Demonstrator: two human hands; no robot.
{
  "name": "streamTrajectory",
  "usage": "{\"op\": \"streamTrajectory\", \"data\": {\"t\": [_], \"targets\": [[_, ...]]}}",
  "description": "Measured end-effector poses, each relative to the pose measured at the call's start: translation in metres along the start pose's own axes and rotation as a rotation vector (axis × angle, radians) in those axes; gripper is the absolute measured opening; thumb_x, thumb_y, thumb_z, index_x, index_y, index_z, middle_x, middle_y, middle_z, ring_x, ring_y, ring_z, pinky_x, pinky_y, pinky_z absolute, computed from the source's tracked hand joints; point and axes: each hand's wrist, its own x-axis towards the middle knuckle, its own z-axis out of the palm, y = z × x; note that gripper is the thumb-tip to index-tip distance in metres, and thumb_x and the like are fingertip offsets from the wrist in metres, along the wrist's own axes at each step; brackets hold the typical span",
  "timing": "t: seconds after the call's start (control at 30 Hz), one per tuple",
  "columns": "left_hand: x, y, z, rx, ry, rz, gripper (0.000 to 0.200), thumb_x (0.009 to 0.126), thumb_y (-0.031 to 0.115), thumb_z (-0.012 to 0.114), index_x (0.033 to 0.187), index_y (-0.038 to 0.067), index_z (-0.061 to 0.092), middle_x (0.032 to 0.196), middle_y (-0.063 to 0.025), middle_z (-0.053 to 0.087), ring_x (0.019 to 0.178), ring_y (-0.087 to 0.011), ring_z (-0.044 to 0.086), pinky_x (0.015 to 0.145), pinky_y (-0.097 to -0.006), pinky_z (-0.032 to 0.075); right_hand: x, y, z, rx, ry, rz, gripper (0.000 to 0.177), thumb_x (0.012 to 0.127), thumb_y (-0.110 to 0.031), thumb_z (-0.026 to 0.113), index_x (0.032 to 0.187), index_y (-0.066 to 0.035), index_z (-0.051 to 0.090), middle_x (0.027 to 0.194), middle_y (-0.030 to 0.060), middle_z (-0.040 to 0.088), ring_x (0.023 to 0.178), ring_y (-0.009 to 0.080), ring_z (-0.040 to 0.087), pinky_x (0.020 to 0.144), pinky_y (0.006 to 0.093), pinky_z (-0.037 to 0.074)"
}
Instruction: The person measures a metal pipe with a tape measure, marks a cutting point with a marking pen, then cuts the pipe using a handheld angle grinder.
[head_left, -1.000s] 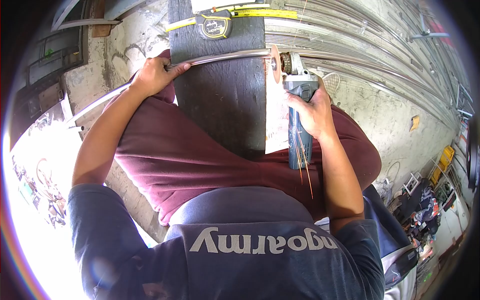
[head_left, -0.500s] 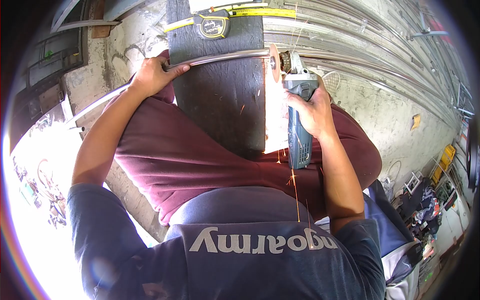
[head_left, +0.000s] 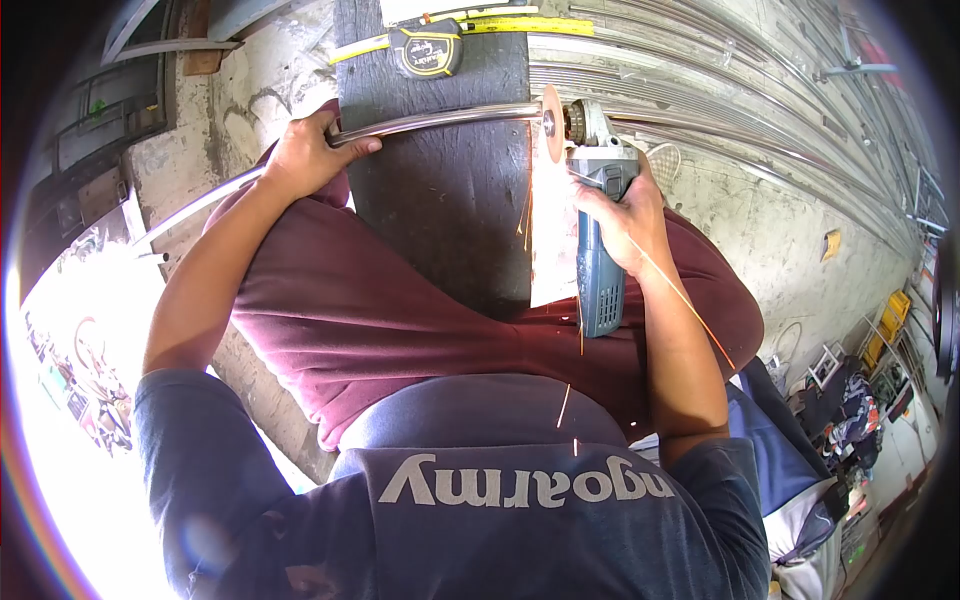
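Note:
My left hand (head_left: 308, 158) is closed around a shiny metal tube (head_left: 440, 122) that lies across a dark wooden board (head_left: 440, 200). The tube runs from the lower left, past my wrist, to the board's right edge. In my right hand (head_left: 632, 215) is an angle grinder (head_left: 600, 270), its body upright in the view and its head pointing away from me. The thin cutting disc (head_left: 551, 125) stands on edge right at the tube, just beyond the board's edge. Orange sparks fly down over my lap and past my right forearm.
A black and yellow tape measure (head_left: 427, 48) lies on the board's far end, its yellow blade (head_left: 535, 26) drawn out to the right. Many long metal tubes (head_left: 690, 90) rest on the concrete floor (head_left: 790, 215) at right. Bags and clutter (head_left: 850, 410) sit farther right.
Both hands keep nearly the same place and hold. The sparks have shifted, with fewer down the middle and a streak now over the right forearm.

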Motion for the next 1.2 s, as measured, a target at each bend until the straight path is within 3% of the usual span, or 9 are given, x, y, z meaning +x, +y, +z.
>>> {"op": "streamTrajectory", "data": {"t": [0.47, 0.57, 0.97, 1.2], "targets": [[0.002, 0.006, -0.005, 0.009, -0.039, -0.044, 0.071, 0.088, 0.06, 0.091, 0.118, -0.003, 0.078, 0.086, -0.0203, 0.077, 0.083, -0.0301, 0.077, 0.082, -0.0437, 0.06, 0.0, -0.002, 0.0, -0.045, 0.0, 0.032, 0.073, 0.087, -0.016, 0.088, 0.144, 0.012, 0.05, 0.117, 0.0176, 0.078, 0.109, 0.0252, 0.075, 0.101, 0.0379, 0.058], [0.005, -0.001, -0.003, -0.044, -0.013, -0.003, 0.088, 0.082, 0.079, 0.086, 0.097, -0.007, 0.076, 0.082, -0.0221, 0.075, 0.082, -0.0347, 0.077, 0.081, -0.0463, 0.061, 0.001, 0.006, 0.001, -0.02, 0.005, 0.034, 0.072, 0.087, -0.015, 0.088, 0.143, 0.011, 0.051, 0.116, 0.0177, 0.078, 0.108, 0.0249, 0.076, 0.1, 0.0381, 0.058], [0.014, 0.005, -0.014, 0.004, -0.095, -0.069, 0.088, 0.084, 0.081, 0.083, 0.073, -0.006, 0.072, 0.071, -0.0227, 0.071, 0.072, -0.0336, 0.073, 0.075, -0.0496, 0.059, 0.005, 0.011, 0.001, 0.017, 0.003, 0.043, 0.069, 0.086, -0.018, 0.087, 0.138, 0.011, 0.053, 0.114, 0.0186, 0.079, 0.104, 0.0259, 0.076, 0.097, 0.0387, 0.059], [0.019, 0.001, -0.017, 0.04, -0.171, -0.039, 0.091, 0.092, 0.082, 0.074, 0.074, -0.007, 0.068, 0.066, -0.0216, 0.063, 0.068, -0.0329, 0.067, 0.074, -0.0502, 0.055, 0.003, 0.005, -0.007, 0.001, -0.029, 0.038, 0.068, 0.086, -0.018, 0.088, 0.14, 0.007, 0.054, 0.113, 0.0181, 0.077, 0.101, 0.0254, 0.075, 0.095, 0.0383, 0.059]]}}
